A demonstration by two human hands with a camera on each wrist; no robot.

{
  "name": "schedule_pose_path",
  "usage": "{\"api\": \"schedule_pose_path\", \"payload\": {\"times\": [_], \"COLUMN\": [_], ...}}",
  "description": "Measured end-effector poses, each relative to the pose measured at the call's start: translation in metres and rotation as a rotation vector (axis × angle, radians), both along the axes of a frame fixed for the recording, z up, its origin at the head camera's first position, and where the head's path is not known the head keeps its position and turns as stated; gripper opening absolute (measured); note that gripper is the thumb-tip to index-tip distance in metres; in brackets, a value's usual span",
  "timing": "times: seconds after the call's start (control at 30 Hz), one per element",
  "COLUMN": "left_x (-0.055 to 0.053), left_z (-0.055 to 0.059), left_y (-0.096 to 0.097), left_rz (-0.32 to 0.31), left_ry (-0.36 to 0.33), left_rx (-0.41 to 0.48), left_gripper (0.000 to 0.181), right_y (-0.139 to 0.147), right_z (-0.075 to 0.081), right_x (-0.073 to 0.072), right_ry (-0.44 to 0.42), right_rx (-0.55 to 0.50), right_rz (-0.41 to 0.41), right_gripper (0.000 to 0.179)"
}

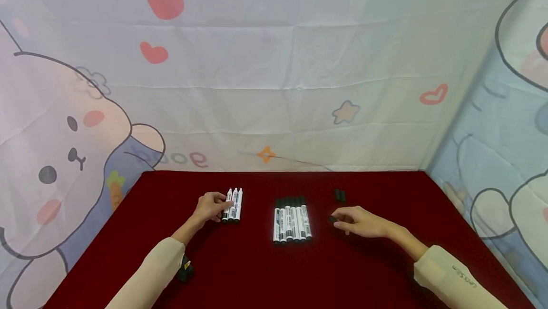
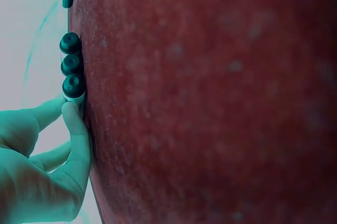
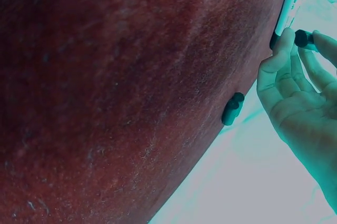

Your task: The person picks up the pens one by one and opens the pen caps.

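Three white markers with bare tips (image 1: pixel 238 204) lie side by side on the left of the red table, tips pointing away. My left hand (image 1: pixel 208 206) pinches the leftmost of them between thumb and fingers; its black end plug (image 2: pixel 73 85) shows right above the fingertips in the left wrist view. Between thumb and forefinger, my right hand (image 1: pixel 361 222) holds a small black marker cap (image 3: pixel 303 39) above the table. Two more black caps (image 1: pixel 340 195) stand together beyond that hand.
A row of several capped white markers (image 1: pixel 293 223) lies mid-table between the hands. Dark red cloth (image 1: pixel 257 271) covers the table. A printed curtain (image 1: pixel 299 61) hangs behind its far edge. A black device (image 1: pixel 185 270) sits by the left wrist.
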State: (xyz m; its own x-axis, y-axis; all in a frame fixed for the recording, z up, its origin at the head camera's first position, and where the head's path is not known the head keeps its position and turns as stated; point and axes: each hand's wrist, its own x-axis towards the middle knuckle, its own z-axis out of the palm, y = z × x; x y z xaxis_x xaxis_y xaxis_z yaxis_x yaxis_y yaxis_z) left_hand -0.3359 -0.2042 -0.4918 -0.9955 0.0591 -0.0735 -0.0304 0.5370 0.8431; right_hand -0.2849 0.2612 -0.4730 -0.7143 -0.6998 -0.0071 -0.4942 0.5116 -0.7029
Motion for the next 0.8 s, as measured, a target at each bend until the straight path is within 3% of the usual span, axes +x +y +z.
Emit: {"api": "schedule_pose_path", "payload": {"times": [0.23,0.47,0.8], "left_x": [-0.001,0.002,0.017], "left_z": [-0.001,0.013,0.031], "left_y": [-0.002,0.001,0.018], "left_rz": [0.008,0.136,0.012], "left_ry": [0.019,0.144,0.098], "left_rx": [-0.044,-0.157,-0.097], "left_gripper": [0.043,0.037,0.032], "right_y": [0.001,0.009,0.021], "right_z": [0.001,-0.002,-0.006], "right_x": [-0.001,-0.008,-0.012], "right_ry": [-0.006,-0.01,0.004], "right_rx": [0.002,0.014,0.008], "right_rz": [-0.004,-0.024,-0.064], "right_gripper": [0.031,0.031,0.031]}}
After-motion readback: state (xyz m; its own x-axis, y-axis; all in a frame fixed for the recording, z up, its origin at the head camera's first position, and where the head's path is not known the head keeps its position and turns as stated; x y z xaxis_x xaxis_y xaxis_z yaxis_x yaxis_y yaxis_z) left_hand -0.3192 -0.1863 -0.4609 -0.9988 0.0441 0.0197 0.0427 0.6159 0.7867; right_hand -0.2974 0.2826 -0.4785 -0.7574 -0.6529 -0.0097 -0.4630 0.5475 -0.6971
